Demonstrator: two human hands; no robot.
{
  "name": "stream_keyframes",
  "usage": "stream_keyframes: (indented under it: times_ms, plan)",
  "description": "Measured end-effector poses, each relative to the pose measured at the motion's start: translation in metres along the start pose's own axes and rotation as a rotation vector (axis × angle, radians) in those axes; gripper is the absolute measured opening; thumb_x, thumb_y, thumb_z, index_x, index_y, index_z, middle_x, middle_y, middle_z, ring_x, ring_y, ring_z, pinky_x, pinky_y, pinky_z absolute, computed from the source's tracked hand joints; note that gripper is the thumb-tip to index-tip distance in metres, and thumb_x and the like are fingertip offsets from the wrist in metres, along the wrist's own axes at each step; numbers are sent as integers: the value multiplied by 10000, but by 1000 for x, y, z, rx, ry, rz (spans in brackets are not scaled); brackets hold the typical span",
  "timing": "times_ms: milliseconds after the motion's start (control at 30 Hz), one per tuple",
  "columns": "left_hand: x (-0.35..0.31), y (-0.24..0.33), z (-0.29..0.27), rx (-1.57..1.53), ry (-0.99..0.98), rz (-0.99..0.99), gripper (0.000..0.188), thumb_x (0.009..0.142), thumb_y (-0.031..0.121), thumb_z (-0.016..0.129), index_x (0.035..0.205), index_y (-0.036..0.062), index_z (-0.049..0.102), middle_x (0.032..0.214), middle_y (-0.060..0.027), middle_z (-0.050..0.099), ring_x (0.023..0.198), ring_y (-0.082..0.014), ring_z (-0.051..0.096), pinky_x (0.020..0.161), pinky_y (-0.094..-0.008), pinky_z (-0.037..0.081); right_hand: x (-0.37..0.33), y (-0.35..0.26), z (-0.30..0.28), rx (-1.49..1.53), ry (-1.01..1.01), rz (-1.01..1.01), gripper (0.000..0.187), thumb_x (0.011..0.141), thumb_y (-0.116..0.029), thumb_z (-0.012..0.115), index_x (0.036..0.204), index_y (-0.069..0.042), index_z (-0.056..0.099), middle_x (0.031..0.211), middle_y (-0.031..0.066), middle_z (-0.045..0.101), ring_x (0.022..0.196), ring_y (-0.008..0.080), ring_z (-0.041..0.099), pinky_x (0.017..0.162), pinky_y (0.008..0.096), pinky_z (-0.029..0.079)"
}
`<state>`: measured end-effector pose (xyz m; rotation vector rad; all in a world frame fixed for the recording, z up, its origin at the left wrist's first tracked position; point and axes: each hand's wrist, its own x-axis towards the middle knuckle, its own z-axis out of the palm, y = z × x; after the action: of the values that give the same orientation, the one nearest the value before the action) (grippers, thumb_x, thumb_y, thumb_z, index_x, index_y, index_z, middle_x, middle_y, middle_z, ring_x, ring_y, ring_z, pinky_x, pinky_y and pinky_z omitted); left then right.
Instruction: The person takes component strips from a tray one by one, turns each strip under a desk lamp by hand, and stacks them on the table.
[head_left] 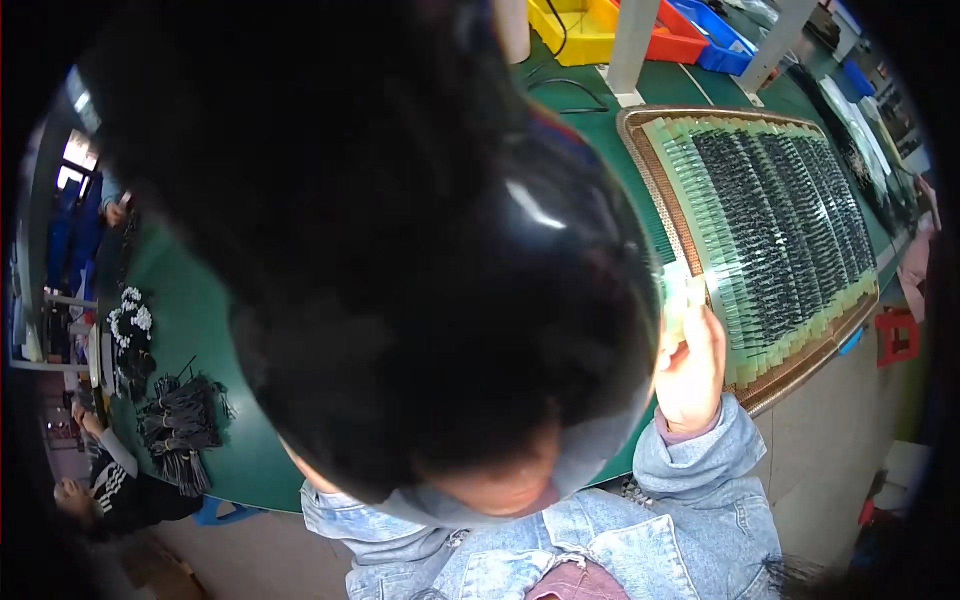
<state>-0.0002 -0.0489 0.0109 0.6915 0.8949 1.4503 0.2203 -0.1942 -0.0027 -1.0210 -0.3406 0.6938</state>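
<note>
Because a large, dark rounded object blocks the centre, we cannot see the left hand or tell its grip. Between 3 and 4 o'clock, we observe the right hand, fingers nearly closed about a pale green strip, glare-washed, at the near-left edge of a brown tray. This tray, towards 2–3 o'clock, bears close-set dark parts with green edging. At 1 o'clock we find yellow, red and blue bins behind pale posts; at 8 o'clock, black cable bundles; farther out, a co-worker; at 3 o'clock, a red stool.
</note>
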Motion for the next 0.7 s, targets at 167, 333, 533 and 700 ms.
stream_keyframes:
  times_ms: [167, 333, 533, 700]
  plan:
    - [5, -11, -29, 83, -108, 162, 280, 798, 69, 458, 1058, -19, 403, 874, -150, 523, 857, -245, 513, 753, -330, 440, 9, 4, -5, 212, 221, 127, 206, 863, -243, 394, 894, -70, 501, 652, -47, 437, 551, 18, 380, 448, 153, 332]
    - [-4, 1, -18, 1125, -458, 1177, 318, 770, -24, 458, 1081, -22, 393, 910, -180, 506, 843, -270, 515, 719, -302, 438, 16, 20, -33, 77, 177, 16, 188, 858, -216, 409, 926, -64, 495, 599, -53, 348, 536, 26, 348, 513, 174, 351]
    - [-15, -26, -31, 554, -229, 632, 159, 782, 62, 468, 867, -71, 486, 767, -116, 494, 613, -117, 452, 572, -233, 405, 15, 5, -8, 264, 288, -10, 284, 858, -209, 420, 1084, -40, 445, 621, -54, 332, 535, 25, 309, 567, 170, 354]
    - [-20, 0, 19, 234, -336, 28, 186, 774, 63, 408, 593, 21, 405, 547, 2, 395, 479, -47, 331, 426, -194, 232, 18, 6, -16, 326, 317, 18, 331, 862, -207, 415, 1139, -26, 410, 631, -58, 314, 528, 25, 283, 581, 168, 357]
